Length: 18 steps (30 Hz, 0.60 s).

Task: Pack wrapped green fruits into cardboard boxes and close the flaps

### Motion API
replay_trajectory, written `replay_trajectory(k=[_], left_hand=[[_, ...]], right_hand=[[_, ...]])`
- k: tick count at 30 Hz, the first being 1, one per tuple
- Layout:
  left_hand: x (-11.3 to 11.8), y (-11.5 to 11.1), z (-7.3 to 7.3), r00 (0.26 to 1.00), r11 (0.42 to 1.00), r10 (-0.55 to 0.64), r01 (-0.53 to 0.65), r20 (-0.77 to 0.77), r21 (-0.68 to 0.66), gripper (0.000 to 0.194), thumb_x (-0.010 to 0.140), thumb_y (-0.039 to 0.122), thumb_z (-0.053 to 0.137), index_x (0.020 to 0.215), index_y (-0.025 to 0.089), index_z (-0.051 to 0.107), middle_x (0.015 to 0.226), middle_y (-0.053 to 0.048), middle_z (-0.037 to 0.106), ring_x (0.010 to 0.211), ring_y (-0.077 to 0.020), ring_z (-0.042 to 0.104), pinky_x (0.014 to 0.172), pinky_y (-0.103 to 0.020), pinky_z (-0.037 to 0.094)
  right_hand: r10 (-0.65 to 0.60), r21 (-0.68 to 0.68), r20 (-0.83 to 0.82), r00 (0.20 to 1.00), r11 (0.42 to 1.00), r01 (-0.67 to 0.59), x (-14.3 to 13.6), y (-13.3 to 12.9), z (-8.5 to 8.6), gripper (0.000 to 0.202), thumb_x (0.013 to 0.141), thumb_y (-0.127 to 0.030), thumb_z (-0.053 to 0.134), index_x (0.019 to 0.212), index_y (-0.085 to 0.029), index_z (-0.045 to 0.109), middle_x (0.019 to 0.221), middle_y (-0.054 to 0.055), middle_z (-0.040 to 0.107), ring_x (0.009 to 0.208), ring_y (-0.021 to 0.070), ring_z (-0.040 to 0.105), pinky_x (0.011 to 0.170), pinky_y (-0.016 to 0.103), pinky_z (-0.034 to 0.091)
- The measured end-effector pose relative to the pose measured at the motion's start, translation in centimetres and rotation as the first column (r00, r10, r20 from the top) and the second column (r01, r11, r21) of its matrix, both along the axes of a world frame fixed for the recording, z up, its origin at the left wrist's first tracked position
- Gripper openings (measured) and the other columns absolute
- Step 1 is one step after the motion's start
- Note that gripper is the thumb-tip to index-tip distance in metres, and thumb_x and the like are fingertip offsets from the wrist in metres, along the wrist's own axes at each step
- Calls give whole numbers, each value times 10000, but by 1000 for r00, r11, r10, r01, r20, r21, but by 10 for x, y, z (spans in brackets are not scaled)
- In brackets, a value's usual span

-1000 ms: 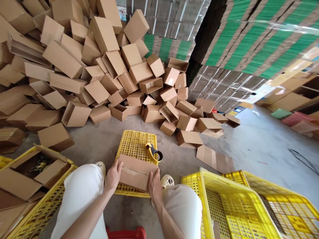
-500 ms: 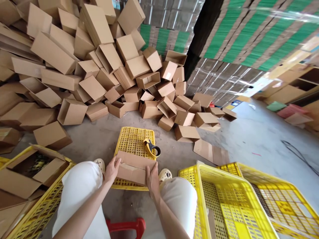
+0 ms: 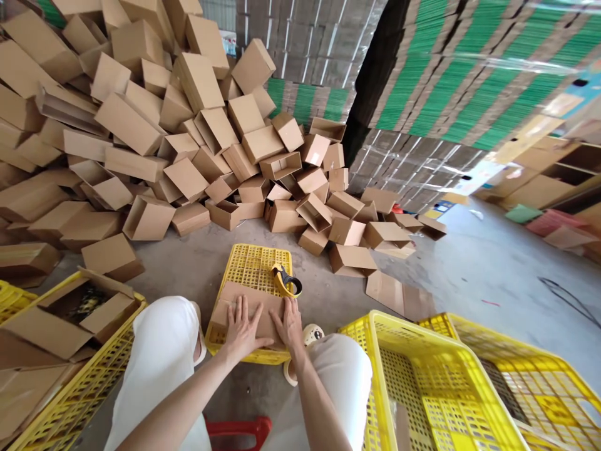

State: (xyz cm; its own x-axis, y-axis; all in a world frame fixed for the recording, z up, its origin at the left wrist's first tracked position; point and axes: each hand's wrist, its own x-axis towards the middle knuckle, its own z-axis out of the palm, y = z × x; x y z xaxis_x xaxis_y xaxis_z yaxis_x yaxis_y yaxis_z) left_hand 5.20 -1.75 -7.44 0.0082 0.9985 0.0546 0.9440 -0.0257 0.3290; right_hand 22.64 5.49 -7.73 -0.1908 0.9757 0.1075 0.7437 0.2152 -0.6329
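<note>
A flat piece of brown cardboard lies on an upturned yellow crate between my knees. My left hand presses on its middle with the fingers spread. At the cardboard's right end rests my right hand, its thumb apart from the fingers and its fingertips close to the tape dispenser. That yellow and black tape dispenser sits at the crate's right edge, and neither hand grips it.
Many brown boxes are heaped ahead and to the left. A yellow crate with an open carton stands at left; two yellow crates stand at right. Part of something red shows below. Strapped cardboard stacks rise behind.
My left hand has moved from the cardboard's left edge onto its middle, fingers spread. My right hand has shifted up onto its right end. The cardboard now lies flatter on the crate.
</note>
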Motion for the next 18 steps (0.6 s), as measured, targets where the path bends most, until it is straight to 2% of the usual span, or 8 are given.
replay_trajectory(k=[4,6,9,12,13,15,17,18], left_hand=[[-2,0,-8,999,999,-27,28,-40,24,1046,784,778,701,1618,211,425,1727,-292,164,1578,-556,125,1194,-789,134],[-10,2,-11,996,997,-65,68,-61,37,1040,777,760,725,1613,216,433,1733,-288,137,1579,-551,128,1199,-778,152],[-34,5,-9,968,971,-240,240,-78,0,1107,717,753,787,1625,250,402,1741,-276,105,1591,-523,126,1205,-771,157],[-62,5,1,923,921,-381,374,-53,-107,1131,696,722,830,1642,367,322,1761,-211,86,1606,-487,110,1184,-811,119],[-68,4,5,922,915,-384,375,-42,-148,1123,698,708,838,1639,405,306,1768,-181,74,1606,-497,83,1167,-833,106],[-69,-4,11,950,927,-313,304,-5,-220,991,781,695,776,1623,467,305,1778,-124,47,1599,-524,41,1124,-875,128],[-56,-16,12,985,950,-165,173,52,-261,748,937,686,575,1613,480,332,1779,-94,39,1595,-529,47,1084,-882,224],[-44,-23,10,992,959,-92,111,82,-263,704,975,697,476,1620,449,345,1777,-104,49,1598,-520,61,1079,-863,273]], right_hand=[[84,62,-36,996,995,-81,6,11,11,583,955,-511,597,1405,-143,561,1376,190,597,1294,311,605,1102,448,515],[48,46,62,997,998,-51,7,11,18,478,961,-495,605,1292,-150,618,1287,178,638,1188,309,658,1032,436,546],[-27,-5,274,961,1000,29,6,3,27,368,1001,-489,574,1125,-157,672,1159,176,710,1040,310,718,927,420,560],[-50,-80,427,903,992,93,6,-6,34,436,1046,-540,496,998,-165,715,1028,190,771,942,309,762,846,391,551],[-46,-103,449,892,989,103,6,-9,35,474,1047,-566,486,958,-167,726,997,199,783,929,313,770,833,388,546],[-20,-170,442,897,980,106,6,-13,36,536,1023,-624,503,886,-164,743,961,224,795,928,333,779,815,392,540],[10,-247,392,920,964,95,6,-18,34,577,996,-668,520,835,-164,753,934,235,800,917,347,784,777,386,538],[27,-280,364,931,956,82,5,-21,32,575,990,-671,525,828,-171,757,918,222,805,905,341,787,755,372,536]])
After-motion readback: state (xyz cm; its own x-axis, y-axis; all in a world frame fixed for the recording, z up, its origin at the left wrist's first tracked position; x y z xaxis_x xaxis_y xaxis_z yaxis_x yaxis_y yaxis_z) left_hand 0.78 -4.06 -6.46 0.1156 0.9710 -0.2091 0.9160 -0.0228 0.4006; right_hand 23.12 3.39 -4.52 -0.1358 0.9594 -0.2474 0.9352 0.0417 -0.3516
